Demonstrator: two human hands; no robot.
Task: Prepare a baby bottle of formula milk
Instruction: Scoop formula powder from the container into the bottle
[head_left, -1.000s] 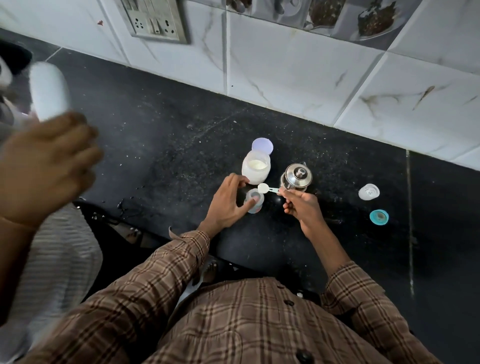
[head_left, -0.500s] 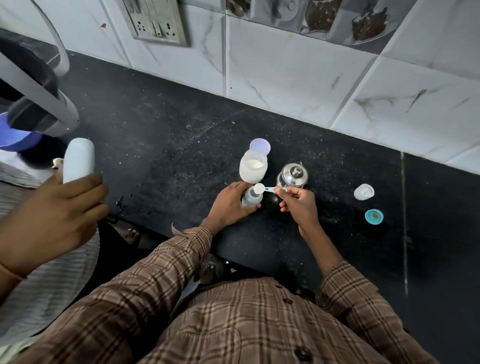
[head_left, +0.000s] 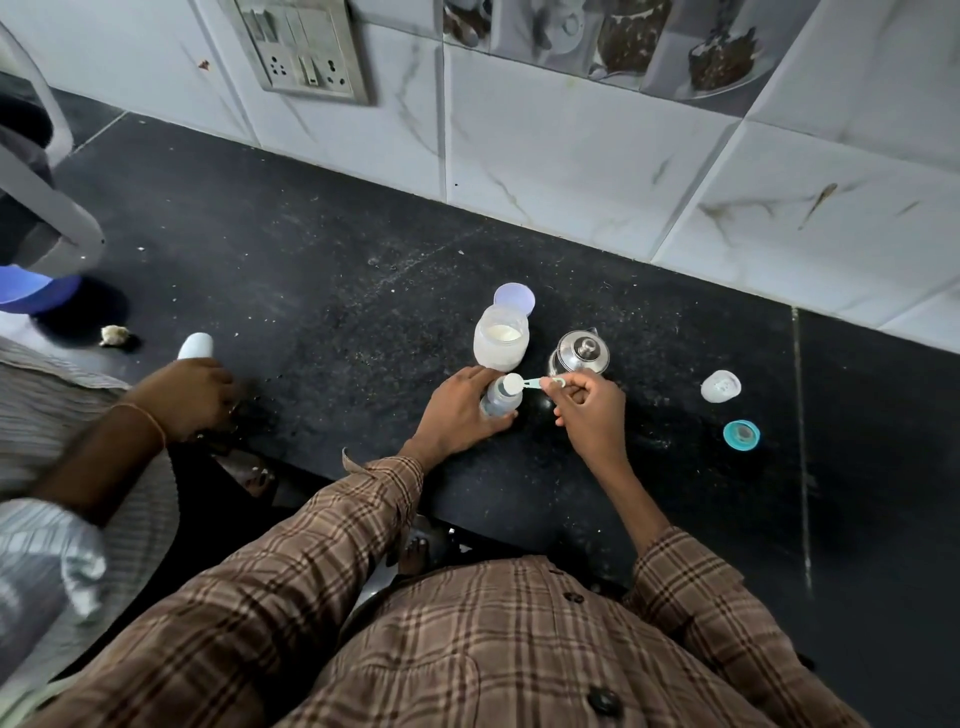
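Now that the scoop (head_left: 513, 383) has come from mid-air to sit right over the baby bottle (head_left: 501, 399), a measure of powder seems about to go in. Just beyond the left hand's (head_left: 457, 415) fingertips stands the open formula jar (head_left: 500, 344), pale powder inside; left of it the steel pot (head_left: 580, 352) is lidded. The left fingers wrap the bottle on the counter (head_left: 311, 291); the right hand (head_left: 589, 410) pinches the scoop's handle.

Counter (head_left: 311, 291): matt black speckled stone. Wall tiles (head_left: 571, 156): glossy marble-look. Kettle (head_left: 581, 353): polished metal. Formula jar (head_left: 500, 345): frosted plastic. Shirt (head_left: 493, 649): woven checked cloth.
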